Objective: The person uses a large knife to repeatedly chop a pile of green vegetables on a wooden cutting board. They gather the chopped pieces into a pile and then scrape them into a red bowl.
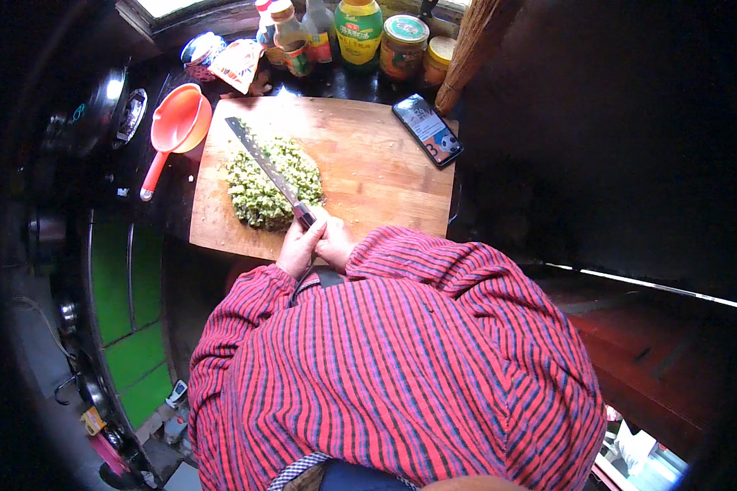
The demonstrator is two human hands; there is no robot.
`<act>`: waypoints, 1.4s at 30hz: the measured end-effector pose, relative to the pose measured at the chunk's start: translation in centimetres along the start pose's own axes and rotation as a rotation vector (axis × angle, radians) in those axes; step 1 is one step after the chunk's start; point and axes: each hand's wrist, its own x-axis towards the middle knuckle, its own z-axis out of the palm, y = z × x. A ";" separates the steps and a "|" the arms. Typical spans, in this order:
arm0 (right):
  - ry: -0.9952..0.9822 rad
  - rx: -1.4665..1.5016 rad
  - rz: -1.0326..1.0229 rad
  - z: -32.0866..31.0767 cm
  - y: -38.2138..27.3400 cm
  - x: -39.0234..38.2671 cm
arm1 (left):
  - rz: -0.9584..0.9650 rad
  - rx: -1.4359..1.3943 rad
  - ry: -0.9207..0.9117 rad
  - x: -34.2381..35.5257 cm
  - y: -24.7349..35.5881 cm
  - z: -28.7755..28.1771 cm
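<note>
A kitchen knife [262,159] with a dark handle lies slantwise over a heap of finely chopped green vegetable [295,168], its tip toward the far left. Bits of green cling to the blade. Both hands meet at the handle, close to the near edge of the wooden cutting board [368,164]. My left hand [297,245] is closed at the handle with its thumb along it. Pressed against it, my right hand [334,241] is also closed on the handle. How the fingers of each hand overlap is partly hidden.
An orange-red plastic ladle [180,119] rests left of the board. A phone [428,131] lies on the board's far right corner. Behind stand bottles [291,37], jars [404,45], a packet [237,65] and a straw broom [467,53]. Green cabinet doors [131,303] are at left.
</note>
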 end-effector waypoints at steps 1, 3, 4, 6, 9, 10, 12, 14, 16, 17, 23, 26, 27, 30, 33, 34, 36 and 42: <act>0.012 0.016 -0.008 0.0 -0.1 0.1 | -0.029 -0.004 -0.011 0.2 0.0 -0.1; -0.063 -0.052 0.161 -0.4 -0.4 0.0 | -0.165 -0.033 -0.003 0.4 -0.2 -0.5; -0.099 -0.086 0.248 -0.6 -0.7 -0.2 | -0.235 -0.048 0.000 0.3 0.3 -0.2; -0.018 -0.027 0.103 -0.7 -0.7 0.0 | -0.074 -0.091 0.054 0.2 1.2 0.9; -0.014 0.024 0.039 -0.9 -0.1 0.1 | 0.026 -0.031 0.013 0.3 1.6 1.3; -0.038 0.012 0.143 -1.3 -1.2 0.1 | -0.073 -0.073 0.016 0.3 1.5 1.0; -0.085 -0.014 0.352 -2.0 -3.5 -0.2 | -0.274 -0.158 0.019 0.6 1.2 0.3; -0.024 0.074 0.200 -1.8 -2.9 -0.5 | -0.165 -0.082 0.025 0.2 1.8 1.2; -0.029 0.078 0.077 -1.8 -2.0 0.2 | 0.005 -0.055 -0.019 0.3 1.7 1.2; -0.034 0.058 0.106 -1.9 -2.0 0.2 | 0.008 -0.044 -0.010 0.3 2.1 1.6; -0.066 0.068 0.214 -2.3 -3.3 -0.4 | -0.081 -0.033 0.020 0.1 1.7 1.3; -0.099 0.088 0.232 -2.1 -2.7 0.3 | -0.116 -0.076 0.039 0.3 2.4 1.5; -0.109 0.097 0.262 -2.0 -2.7 0.3 | -0.235 -0.089 0.053 0.3 2.9 1.4; -0.108 0.095 0.325 -1.4 -2.3 0.1 | -0.137 -0.072 0.043 0.3 2.3 1.1; -0.114 0.080 0.206 -1.4 -1.9 0.0 | -0.058 -0.016 0.051 0.0 2.3 1.2; -0.146 0.055 0.214 -1.7 -2.8 0.2 | -0.024 0.043 0.009 0.1 2.2 0.8; -0.101 0.105 0.251 -0.9 -1.3 0.4 | -0.272 -0.017 -0.003 0.9 1.7 0.3; -0.011 0.127 -0.011 -0.1 -1.1 0.4 | -0.107 -0.110 -0.129 0.8 1.3 -0.1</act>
